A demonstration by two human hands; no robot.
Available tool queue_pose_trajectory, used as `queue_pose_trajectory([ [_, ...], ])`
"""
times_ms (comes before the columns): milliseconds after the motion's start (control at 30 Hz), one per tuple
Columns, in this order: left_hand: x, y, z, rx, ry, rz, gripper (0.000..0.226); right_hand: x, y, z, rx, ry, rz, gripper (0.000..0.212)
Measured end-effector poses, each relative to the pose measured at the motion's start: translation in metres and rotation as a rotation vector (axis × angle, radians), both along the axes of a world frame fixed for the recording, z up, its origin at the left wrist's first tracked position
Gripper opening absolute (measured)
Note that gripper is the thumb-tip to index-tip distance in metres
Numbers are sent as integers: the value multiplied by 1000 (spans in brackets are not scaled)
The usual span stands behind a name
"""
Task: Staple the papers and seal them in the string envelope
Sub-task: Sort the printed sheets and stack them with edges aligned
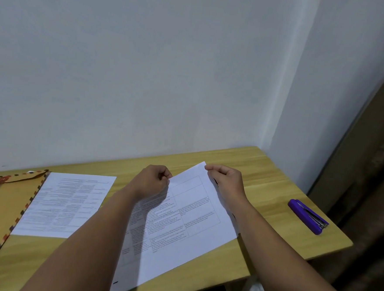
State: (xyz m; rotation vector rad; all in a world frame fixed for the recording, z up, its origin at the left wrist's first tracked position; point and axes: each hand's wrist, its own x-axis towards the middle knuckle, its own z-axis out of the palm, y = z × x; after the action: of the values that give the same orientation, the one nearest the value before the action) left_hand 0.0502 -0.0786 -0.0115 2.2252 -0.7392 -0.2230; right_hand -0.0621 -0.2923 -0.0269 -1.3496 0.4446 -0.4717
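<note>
Paper is pinched at its top edge by curled fingers of both hands, left and right; stapler is seen at three o'clock.

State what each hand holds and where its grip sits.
Both pinch the printed sheet along its far edge: left hand at the left corner, right hand at the right corner.
</note>
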Motion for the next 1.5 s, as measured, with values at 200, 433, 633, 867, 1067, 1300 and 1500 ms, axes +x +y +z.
queue_pose_trajectory([
  [200, -2, -3, 0, -12, 27, 32, 17, -4, 6, 8, 16, -39, -7, 15],
  [433, -3, -4, 2, -32, 26, 65, 20, -3, 4, 5, -55, -63, -37, 14],
  [633, -6, -9, 3, -49, 43, 80, 20, -2, 8, 3, -12, -106, -84, 14],
  [867, -5, -12, 8, -59, 44, 98, 18, -2, 8, 8, 6, -109, -79, 14],
  [1067, -7, -13, 9, -47, 38, 96, 18, -5, 8, 9, -16, -103, -56, 12],
  [1300, -10, -15, 9, -43, 46, 108, 18, -7, 9, 10, -39, -97, -61, 13],
  [1500, -10, -14, 7, -40, 47, 113, 17, -8, 8, 10, -40, -89, -48, 11],
])
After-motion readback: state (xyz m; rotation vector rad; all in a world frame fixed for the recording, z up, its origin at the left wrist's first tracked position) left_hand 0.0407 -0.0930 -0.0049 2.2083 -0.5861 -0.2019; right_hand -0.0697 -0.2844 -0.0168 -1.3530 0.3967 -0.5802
